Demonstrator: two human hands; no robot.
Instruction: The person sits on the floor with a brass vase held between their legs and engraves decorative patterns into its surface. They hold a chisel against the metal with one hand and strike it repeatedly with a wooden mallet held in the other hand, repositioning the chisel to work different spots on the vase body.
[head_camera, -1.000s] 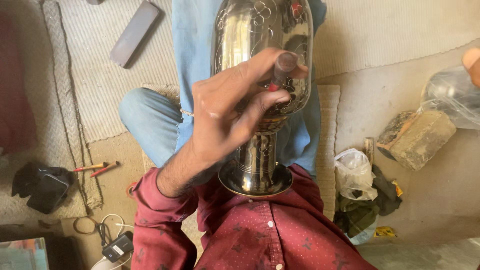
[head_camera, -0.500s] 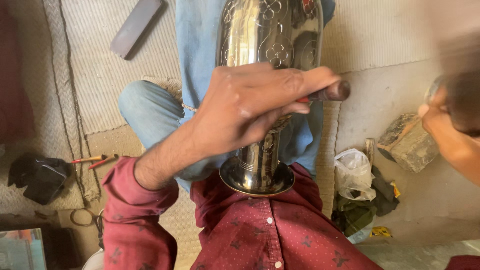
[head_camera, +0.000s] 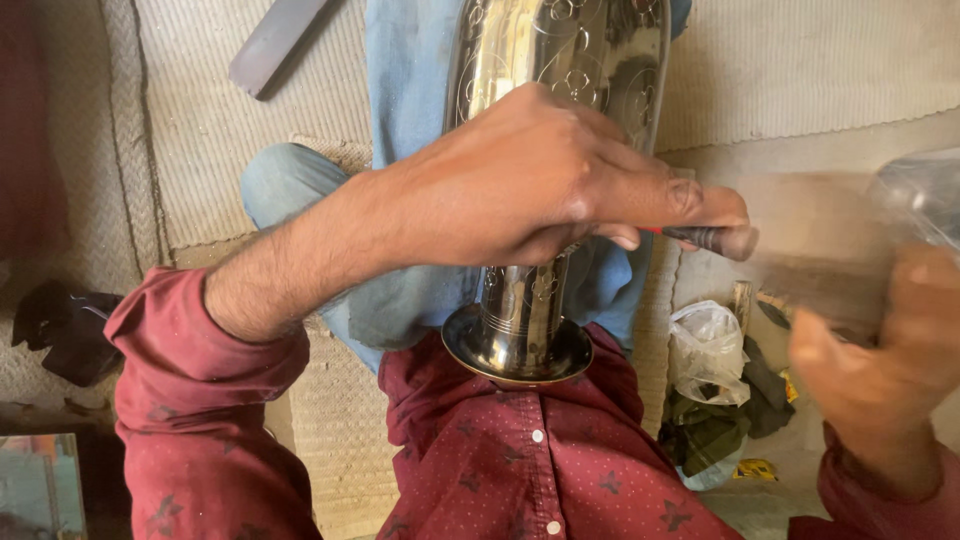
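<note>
A tall shiny metal vase (head_camera: 560, 60) with engraved scrollwork lies along my lap, its round foot (head_camera: 517, 350) against my dark red shirt. My left hand (head_camera: 540, 180) reaches across the vase's body. Its fingers are closed on a slim dark tool with a red band (head_camera: 700, 237), which points right past the vase's side. My right hand (head_camera: 880, 360) is at the right edge, heavily blurred. It grips a brownish block-like thing (head_camera: 815, 275) whose shape is smeared by motion. It is raised just right of the tool's tip.
A woven mat (head_camera: 200, 150) covers the floor, with a flat dark metal bar (head_camera: 275, 45) on it at the top left. A crumpled plastic bag and dark rags (head_camera: 705, 380) lie right of my lap. A black cloth (head_camera: 65, 325) sits at the left, and clear plastic (head_camera: 920, 195) at the far right.
My left hand has slid right across the vase with the tool. My right hand, which reached for the block on the floor, now holds it up near the tool.
</note>
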